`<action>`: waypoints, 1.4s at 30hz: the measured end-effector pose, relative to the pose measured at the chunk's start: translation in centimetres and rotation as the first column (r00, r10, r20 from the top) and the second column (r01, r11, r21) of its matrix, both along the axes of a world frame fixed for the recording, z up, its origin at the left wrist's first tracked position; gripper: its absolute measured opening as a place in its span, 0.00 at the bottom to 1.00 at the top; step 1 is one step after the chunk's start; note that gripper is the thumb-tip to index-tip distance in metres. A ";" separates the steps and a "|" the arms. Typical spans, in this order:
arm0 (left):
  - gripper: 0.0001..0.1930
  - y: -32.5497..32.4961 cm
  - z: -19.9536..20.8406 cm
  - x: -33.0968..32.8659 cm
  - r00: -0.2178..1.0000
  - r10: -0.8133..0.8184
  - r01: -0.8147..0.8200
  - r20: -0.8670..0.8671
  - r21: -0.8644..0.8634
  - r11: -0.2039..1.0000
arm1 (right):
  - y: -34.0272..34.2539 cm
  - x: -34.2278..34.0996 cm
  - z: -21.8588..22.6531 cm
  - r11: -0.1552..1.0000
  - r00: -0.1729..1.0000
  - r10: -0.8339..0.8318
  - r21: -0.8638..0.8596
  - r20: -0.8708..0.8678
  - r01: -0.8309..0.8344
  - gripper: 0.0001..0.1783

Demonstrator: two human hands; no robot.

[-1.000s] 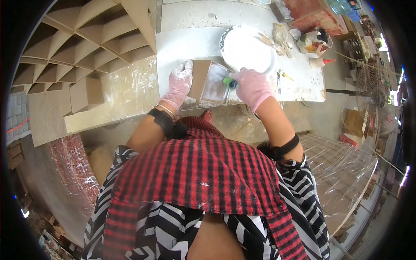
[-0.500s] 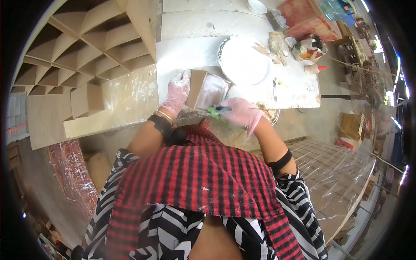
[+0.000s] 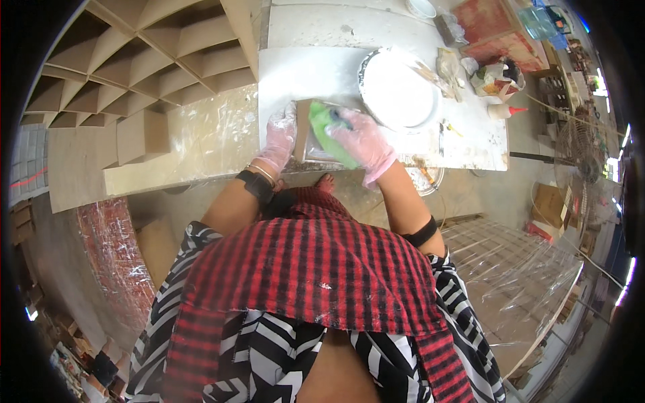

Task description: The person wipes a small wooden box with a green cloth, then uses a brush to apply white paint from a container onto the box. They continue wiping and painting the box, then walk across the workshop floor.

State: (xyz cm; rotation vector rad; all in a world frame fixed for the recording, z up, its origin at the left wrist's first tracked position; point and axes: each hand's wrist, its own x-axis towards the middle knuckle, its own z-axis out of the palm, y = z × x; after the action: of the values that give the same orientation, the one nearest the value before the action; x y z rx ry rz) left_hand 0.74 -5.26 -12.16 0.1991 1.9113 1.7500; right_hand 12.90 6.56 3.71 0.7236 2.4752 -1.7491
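A small brown cardboard box (image 3: 303, 133) sits at the near edge of the white worktop (image 3: 306, 75), its upper face pale and smeared. My left hand (image 3: 281, 133), in a thin pinkish glove dusted white, is closed against the box's left side. In its matching glove, my right hand (image 3: 363, 142) grips a green cloth (image 3: 324, 126) and presses it over the box's upper face, hiding much of it. Something small and dark shows between the right fingers; I cannot make out what it is. Just beyond that hand lies a round tray (image 3: 402, 94) filled with white.
Cardboard compartments (image 3: 134, 50) stand at the far left. Flat sticks (image 3: 430, 77), a plastic bag (image 3: 449, 67) and a red-tipped bottle (image 3: 500, 111) lie right of the tray. A white bowl (image 3: 421, 8) is at the back. A wrapped pallet stack (image 3: 514, 282) stands right of me.
My right hand has moved the green cloth from the box's near right corner up across its upper face. My left hand stays at the box's left side. The whole view has shifted slightly.
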 end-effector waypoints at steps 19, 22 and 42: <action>0.19 0.2 2.4 0.1 0.970 -0.064 0.039 -0.232 -0.111 0.993 | 2.7 2.1 3.1 0.798 0.766 0.448 0.180 0.461 -0.575 0.23; 0.20 0.4 1.9 -0.6 0.986 -0.064 0.039 -0.157 -0.156 0.987 | 3.6 1.8 3.9 0.713 0.755 0.325 0.377 0.570 -0.591 0.14; 0.20 0.7 1.0 -0.6 0.952 -0.105 0.066 -0.289 -0.138 0.988 | 1.2 1.4 0.3 0.646 0.970 0.198 0.763 -0.144 -0.018 0.22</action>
State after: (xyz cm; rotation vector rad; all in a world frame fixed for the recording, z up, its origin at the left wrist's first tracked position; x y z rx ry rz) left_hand 0.19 -4.57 -11.12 0.5152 2.1812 1.6059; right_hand 14.31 7.77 4.03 0.3669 3.3272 -0.6860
